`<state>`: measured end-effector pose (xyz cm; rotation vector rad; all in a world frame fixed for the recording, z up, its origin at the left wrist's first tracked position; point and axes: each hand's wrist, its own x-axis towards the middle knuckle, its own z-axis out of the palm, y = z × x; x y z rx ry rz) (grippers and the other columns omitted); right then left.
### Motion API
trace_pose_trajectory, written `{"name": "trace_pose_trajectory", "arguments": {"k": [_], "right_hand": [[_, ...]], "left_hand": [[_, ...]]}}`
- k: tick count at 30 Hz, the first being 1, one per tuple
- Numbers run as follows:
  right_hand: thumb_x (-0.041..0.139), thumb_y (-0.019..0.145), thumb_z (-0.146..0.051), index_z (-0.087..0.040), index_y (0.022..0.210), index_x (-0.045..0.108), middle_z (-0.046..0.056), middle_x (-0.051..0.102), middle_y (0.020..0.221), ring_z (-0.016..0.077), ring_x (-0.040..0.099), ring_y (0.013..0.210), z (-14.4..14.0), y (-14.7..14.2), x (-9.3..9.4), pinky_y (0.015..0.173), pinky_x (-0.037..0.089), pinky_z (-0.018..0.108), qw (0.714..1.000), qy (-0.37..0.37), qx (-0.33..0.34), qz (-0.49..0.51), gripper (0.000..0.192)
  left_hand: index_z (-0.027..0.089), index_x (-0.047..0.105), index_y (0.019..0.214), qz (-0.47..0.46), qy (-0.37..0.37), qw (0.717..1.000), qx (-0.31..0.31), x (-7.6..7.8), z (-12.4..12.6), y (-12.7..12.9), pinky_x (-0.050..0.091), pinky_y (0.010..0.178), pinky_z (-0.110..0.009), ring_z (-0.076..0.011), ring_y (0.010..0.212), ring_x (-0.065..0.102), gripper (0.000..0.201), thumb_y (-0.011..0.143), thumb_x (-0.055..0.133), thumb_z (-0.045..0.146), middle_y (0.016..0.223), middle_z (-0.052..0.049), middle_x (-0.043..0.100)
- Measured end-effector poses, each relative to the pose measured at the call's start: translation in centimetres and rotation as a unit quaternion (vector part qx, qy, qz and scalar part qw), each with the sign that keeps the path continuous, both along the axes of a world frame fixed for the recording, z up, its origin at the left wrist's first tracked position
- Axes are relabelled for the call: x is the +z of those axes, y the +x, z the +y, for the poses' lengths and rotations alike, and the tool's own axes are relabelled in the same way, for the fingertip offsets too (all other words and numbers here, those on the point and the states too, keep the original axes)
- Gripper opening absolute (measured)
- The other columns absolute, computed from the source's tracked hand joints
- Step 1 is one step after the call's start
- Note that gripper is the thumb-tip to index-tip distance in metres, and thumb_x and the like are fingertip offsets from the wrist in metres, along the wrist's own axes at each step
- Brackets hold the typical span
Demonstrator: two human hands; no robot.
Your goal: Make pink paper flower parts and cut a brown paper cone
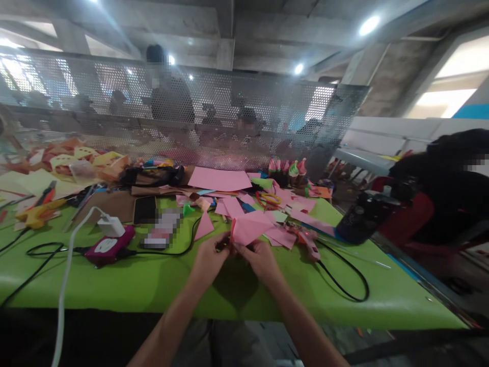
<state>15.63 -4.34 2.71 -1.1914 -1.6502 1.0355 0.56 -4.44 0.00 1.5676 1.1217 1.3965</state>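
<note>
A piece of pink paper (252,227), curved or folded, is held up above the green table between both hands. My left hand (212,255) pinches its lower left corner, with a narrow red edge showing there. On its lower edge, the thumb and fingers of my right hand (260,256) are closed. Some fingertips are hidden behind the paper. A pink paper triangle (205,226) lies just left of the hands. Pink offcuts (280,235) are scattered beyond and to the right, near a pink glue gun (309,244) with a black cord.
On the green table (160,285) lie a magenta power strip (109,247) with a white charger (110,225), a phone (163,228) and a yellow glue gun (40,213). A dark bottle (361,216) stands right. Behind rises a perforated metal screen (229,117); a person sits at right.
</note>
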Motion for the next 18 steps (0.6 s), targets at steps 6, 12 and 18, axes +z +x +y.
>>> {"name": "trace_pose_trajectory", "arguments": {"k": [6,12,18], "right_hand": [[0.061,0.076,-0.042,-0.017,0.068,0.068,0.003,0.066,0.060,0.0177,0.054,0.052,-0.11,0.02,-0.09,0.051,0.038,0.027,1.000,0.013,-0.004,0.002,0.027],[0.061,0.078,-0.038,-0.019,0.072,0.069,0.005,0.069,0.067,0.0230,0.062,0.063,-0.04,0.02,-0.44,0.060,0.045,0.031,1.000,0.031,-0.004,-0.002,0.022],[0.055,0.085,-0.041,-0.020,0.089,0.067,0.006,0.071,0.092,0.0269,0.062,0.088,-0.17,0.02,-0.66,0.076,0.047,0.036,0.996,0.076,-0.037,0.001,0.024]], "left_hand": [[0.018,0.069,0.110,0.017,0.007,1.000,-0.011,0.37,-0.15,-0.08,0.051,0.076,-0.026,-0.0176,0.082,0.066,0.034,0.079,0.054,0.016,0.091,-0.004,0.074],[0.016,0.070,0.105,0.038,-0.004,0.999,0.025,0.24,-0.15,-0.07,0.050,0.075,-0.027,-0.0183,0.080,0.066,0.031,0.076,0.058,0.016,0.086,-0.005,0.073],[0.016,0.071,0.097,0.028,-0.002,0.999,0.032,0.64,-0.50,-0.02,0.050,0.071,-0.026,-0.0171,0.076,0.066,0.027,0.075,0.056,0.015,0.086,-0.005,0.074]]}}
